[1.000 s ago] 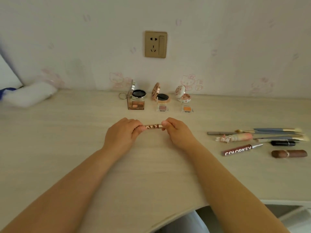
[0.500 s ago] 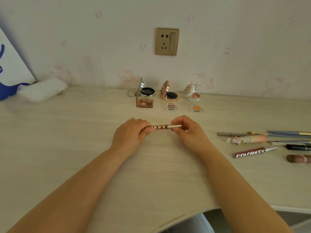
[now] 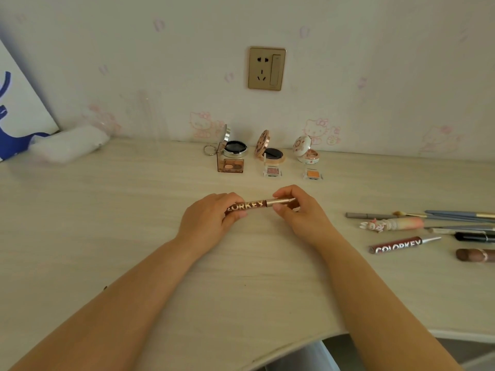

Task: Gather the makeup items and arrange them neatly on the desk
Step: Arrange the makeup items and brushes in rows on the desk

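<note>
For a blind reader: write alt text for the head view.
Both hands, left hand and right hand, hold a maroon COLORKEY pen with a gold cap above a pale wood-grain desk. Three open round compacts line the wall.

Pen showing maroon barrel, white lettering, gold cap; wall wearing pale pink cat print; socket gleaming gold.

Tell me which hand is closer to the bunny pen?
Right. The right hand is just left of the bunny pen; the left hand sits farther left.
</note>
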The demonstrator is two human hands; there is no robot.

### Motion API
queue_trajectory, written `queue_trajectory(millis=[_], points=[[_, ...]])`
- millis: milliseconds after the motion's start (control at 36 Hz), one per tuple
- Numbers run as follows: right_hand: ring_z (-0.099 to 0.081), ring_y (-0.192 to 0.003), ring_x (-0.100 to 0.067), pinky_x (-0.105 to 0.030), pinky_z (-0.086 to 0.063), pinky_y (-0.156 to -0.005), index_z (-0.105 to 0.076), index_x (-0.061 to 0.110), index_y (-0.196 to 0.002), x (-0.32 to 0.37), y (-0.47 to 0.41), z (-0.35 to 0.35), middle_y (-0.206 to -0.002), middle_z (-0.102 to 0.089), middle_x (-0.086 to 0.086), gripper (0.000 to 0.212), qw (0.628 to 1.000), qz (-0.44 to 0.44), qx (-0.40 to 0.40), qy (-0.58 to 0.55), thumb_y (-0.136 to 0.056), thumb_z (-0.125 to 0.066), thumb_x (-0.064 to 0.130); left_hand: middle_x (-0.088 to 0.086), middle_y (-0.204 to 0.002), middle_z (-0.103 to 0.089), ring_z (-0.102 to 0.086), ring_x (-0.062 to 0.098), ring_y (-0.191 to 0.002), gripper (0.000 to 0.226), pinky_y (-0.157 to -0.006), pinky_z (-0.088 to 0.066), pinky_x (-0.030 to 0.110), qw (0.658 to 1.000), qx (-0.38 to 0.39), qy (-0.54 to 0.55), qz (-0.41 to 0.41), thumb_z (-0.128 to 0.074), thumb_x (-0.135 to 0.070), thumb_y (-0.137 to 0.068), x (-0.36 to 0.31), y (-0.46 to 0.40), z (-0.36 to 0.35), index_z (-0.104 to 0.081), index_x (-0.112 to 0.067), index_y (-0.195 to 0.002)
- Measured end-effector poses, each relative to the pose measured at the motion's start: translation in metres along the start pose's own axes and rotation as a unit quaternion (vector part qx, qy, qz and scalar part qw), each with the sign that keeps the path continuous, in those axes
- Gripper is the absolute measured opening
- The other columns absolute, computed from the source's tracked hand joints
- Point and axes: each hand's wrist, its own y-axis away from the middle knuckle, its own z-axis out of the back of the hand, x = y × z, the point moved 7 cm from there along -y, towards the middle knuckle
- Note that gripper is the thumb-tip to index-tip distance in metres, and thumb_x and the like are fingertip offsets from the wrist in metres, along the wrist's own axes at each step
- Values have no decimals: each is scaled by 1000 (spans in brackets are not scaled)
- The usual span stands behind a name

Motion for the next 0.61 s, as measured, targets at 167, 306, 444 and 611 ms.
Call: queue_trajectory(millis=[167,306,444,611], points=[[-43,-58,-5,-14,-33,-53,-57,20,-76,-2,-1,-4,-66,-56,8,25,998,-11,20,54,-97,-45,28,-11,-84,-55,-48,12,-81,25,-61,-39,29,1000,-12,-2,-7,-51,-45,-88,1,0,2,-65,-28,-100],[-44,-69,-8,-5,-37,-57,-54,26,-84,-4,-2,-3,-81,-53,5,13,999,-12,15,31,-90,-57,14,-8,-87,-59,-49,14,-84,28,-61,-39,29,1000,-10,-6,0,-50,-46,-88,3,0,0,-66,-28,-102],[-50,-70,-9,-18,-39,-64,-54,33,-84,-3,0,-8,-77,-63,7,11,999,-8,31,22,-94,-50,28,-9,-88,-58,-49,12,-85,30,-60,-36,23,1000,-9,-4,9,-48,-47,-87,6,0,1,-66,-29,-104],[-48,-71,-7,-12,-38,-62,-56,30,-85,-4,-3,0,-83,-62,5,22,1000,2,9,9,-93,-50,10,-10,-89,-55,-47,10,-86,26,-61,-34,17,1000,-4,0,24,-51,-44,-89,9,0,1,-66,-30,-105]])
